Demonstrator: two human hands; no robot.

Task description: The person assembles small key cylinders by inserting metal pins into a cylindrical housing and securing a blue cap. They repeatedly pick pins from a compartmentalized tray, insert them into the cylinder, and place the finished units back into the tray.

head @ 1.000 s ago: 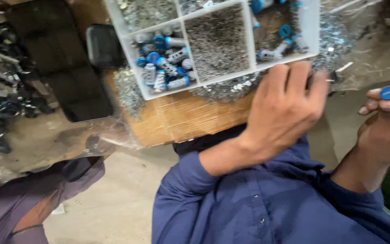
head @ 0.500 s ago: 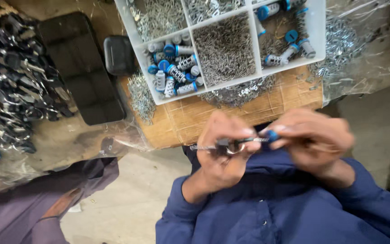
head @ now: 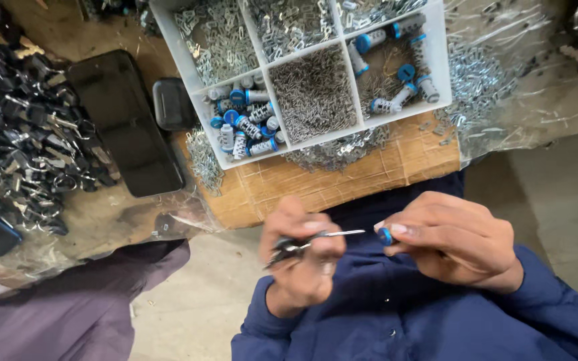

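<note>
- While a small dark metal key (head: 287,249) is pinched in the closed left hand (head: 300,266), its silver blade is aimed at a blue-capped lock cylinder (head: 385,235) gripped by the curled right hand (head: 453,242), above the lap; the insertion step is judged in hand.
- Careful alignment of blade and keyway is called for next.
- A white plastic compartment tray (head: 262,67) of silver parts and blue-capped cylinders is seen beyond, on a cardboard box (head: 369,177).
- A flat black rectangular case (head: 125,120) is laid left of it; no labels can be made out.
</note>
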